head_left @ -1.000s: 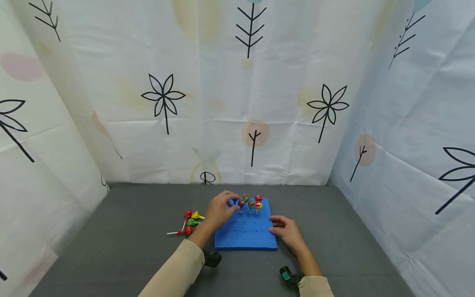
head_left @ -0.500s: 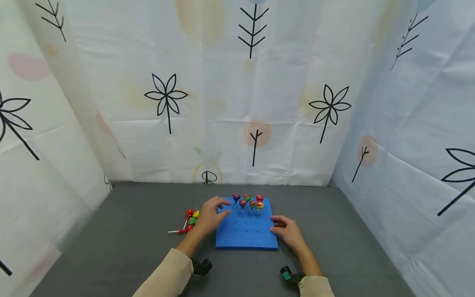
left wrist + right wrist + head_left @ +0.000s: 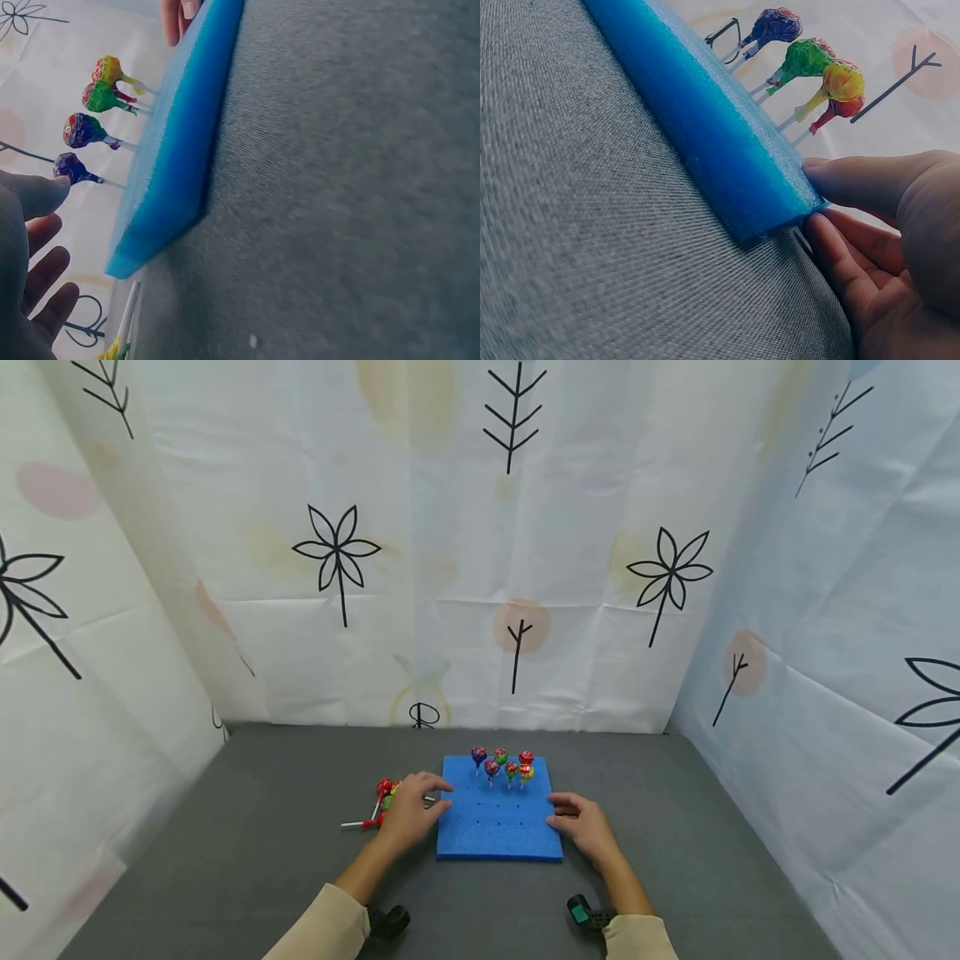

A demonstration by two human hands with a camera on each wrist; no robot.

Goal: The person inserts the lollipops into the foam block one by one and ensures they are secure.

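We count six lollipops (image 3: 501, 765) standing along the far edge of one blue foam board (image 3: 498, 835) on the grey worktop (image 3: 225, 827). Loose lollipops (image 3: 382, 797) lie left; number unclear. Left hand (image 3: 408, 814) hovers over them, grip relaxed, empty. Right hand (image 3: 585, 827) touches the board's right edge, fingers straight.

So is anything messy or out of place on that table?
Nothing looks broken or spilled. The only untidy bit is a small heap of lollipops lying flat on the grey table, left of the blue foam board, while six others stand upright in it.
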